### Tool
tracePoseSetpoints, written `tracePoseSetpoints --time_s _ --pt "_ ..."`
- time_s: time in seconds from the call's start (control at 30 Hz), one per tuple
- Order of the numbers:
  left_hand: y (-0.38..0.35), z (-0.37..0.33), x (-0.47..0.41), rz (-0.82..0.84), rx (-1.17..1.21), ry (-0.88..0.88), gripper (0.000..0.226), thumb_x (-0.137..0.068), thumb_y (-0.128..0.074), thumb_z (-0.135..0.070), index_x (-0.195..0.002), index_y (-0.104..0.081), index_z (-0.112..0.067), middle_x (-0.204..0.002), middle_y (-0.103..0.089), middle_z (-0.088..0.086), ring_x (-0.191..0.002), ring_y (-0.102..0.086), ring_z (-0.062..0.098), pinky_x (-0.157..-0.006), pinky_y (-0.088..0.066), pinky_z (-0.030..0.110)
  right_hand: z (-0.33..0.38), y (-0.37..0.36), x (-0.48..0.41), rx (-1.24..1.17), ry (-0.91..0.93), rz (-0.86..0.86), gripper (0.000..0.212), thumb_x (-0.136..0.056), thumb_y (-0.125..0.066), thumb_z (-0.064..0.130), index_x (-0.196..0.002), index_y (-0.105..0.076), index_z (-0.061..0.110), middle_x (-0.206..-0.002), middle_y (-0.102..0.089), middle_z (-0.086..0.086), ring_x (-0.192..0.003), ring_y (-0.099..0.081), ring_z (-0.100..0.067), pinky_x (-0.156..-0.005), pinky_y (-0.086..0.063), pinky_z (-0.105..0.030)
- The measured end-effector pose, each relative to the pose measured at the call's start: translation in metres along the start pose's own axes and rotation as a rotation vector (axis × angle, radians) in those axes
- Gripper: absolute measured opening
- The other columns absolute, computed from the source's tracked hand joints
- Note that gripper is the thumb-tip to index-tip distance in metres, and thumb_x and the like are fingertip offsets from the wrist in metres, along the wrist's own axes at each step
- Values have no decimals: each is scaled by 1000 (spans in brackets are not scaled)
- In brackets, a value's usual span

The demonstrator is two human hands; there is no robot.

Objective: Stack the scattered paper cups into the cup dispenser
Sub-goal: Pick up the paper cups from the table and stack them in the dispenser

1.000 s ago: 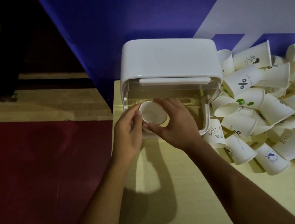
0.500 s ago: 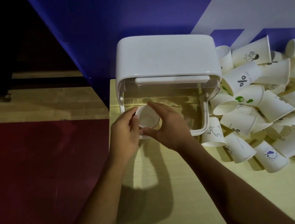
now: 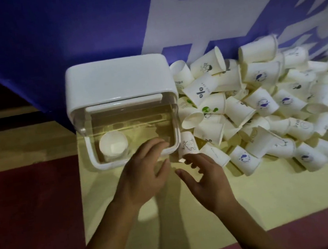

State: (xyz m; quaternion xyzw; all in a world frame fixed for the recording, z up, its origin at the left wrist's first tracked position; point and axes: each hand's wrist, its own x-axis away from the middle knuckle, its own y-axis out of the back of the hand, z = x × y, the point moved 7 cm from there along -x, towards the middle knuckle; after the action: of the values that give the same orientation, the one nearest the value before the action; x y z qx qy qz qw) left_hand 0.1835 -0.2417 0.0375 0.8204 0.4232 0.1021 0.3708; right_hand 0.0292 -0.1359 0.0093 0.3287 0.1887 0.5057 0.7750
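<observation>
Both my hands hold nothing, fingers loosely spread over the worktop [image 3: 173, 228]: my left hand [image 3: 143, 175] is at the dispenser's front rim, and my right hand [image 3: 206, 179] has the nearest cup [image 3: 188, 145] at its twelve o'clock. I judge it best to pinch that cup by its sides and nest it squarely, mouth up, into the seated cup [image 3: 113, 145] at nine o'clock inside the cup dispenser [image 3: 117, 82]. I should do this without nudging the pile [image 3: 261, 106] at two o'clock.

Cup pile [image 3: 283, 107] cut by right edge; prints [image 3: 260, 76] blurred. Left hand [image 3: 143, 175] hides part of dispenser [image 3: 117, 82] rim.
</observation>
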Motion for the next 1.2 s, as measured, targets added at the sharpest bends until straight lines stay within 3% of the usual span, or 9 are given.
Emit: tracePoseSetpoints --time_s 0.1,0.2,0.33,0.43,0.53,0.7,0.9,1.07,1.2 --pt "-59 -20 -22 273 -266 -299 57 -81 -73 -19 -137 -63 -17 -143 -60 2 -132 -56 22 -110 -50 39 -38 36 22 -6 -83 -65 35 -89 -76 48 -115 -71 25 -97 -64 19 -87 -60 -6 -67 -46 -19" --pt "-93 -30 -37 399 -554 -616 68 -71 -65 -2 -137 -64 -18 -141 -63 7 -133 -57 30 -118 -41 42 -71 60 38 -11 -208 -83 38 -89 -71 53 -119 -70 29 -99 -63 24 -93 -59 -1 -67 -44 -17" --pt "-128 -16 -47 636 -892 -837 76 -84 -71 -1 -152 -41 -18 -157 -44 10 -146 -41 35 -125 -27 50 -95 76 48 -22 -255 -111 40 -89 -69 55 -119 -69 29 -99 -63 22 -92 -59 0 -65 -48 -23" --pt "-136 -17 -51 549 -987 -1018 55 -90 -63 2 -141 -49 -16 -140 -57 10 -129 -55 35 -117 -39 51 -106 80 48 13 -246 -123 43 -88 -77 48 -122 -69 23 -105 -66 13 -89 -58 -4 -68 -49 -26" --pt "-141 -23 -49 529 -933 -1068 43 -93 -45 5 -130 -55 -13 -127 -64 10 -115 -62 32 -104 -49 47 -113 75 38 90 -287 -25 66 -84 -80 52 -139 -58 24 -127 -62 8 -108 -62 -15 -80 -54 -33" --pt "-140 -28 -43 527 -865 -1097 39 -92 -53 0 -129 -53 -14 -120 -62 7 -107 -60 30 -93 -46 41 -118 56 19 185 -404 167 99 -77 -77 67 -157 -29 34 -139 -56 11 -120 -60 -14 -86 -53 -36" --pt "-118 -47 -44 524 -464 -710 70 -78 -82 -40 -135 -51 -12 -131 -59 5 -116 -57 26 -104 -46 40 -126 39 9 219 -439 178 90 -72 -81 64 -146 -39 36 -138 -57 11 -120 -60 -18 -83 -53 -38" --pt "-74 -45 -20 281 223 82 77 -66 -92 -57 -126 -45 -44 -128 -59 -27 -118 -57 -4 -93 -44 16 -126 35 12 220 -445 136 78 -77 -75 68 -140 -44 35 -135 -57 11 -115 -63 -21 -79 -55 -40" --pt "-37 -42 4 -22 402 218 72 -67 -88 -60 -124 -47 -42 -122 -59 -28 -116 -60 3 -90 -47 13 -123 37 20 286 -395 94 76 -79 -79 60 -142 -48 28 -131 -52 3 -109 -63 -27 -72 -54 -37"
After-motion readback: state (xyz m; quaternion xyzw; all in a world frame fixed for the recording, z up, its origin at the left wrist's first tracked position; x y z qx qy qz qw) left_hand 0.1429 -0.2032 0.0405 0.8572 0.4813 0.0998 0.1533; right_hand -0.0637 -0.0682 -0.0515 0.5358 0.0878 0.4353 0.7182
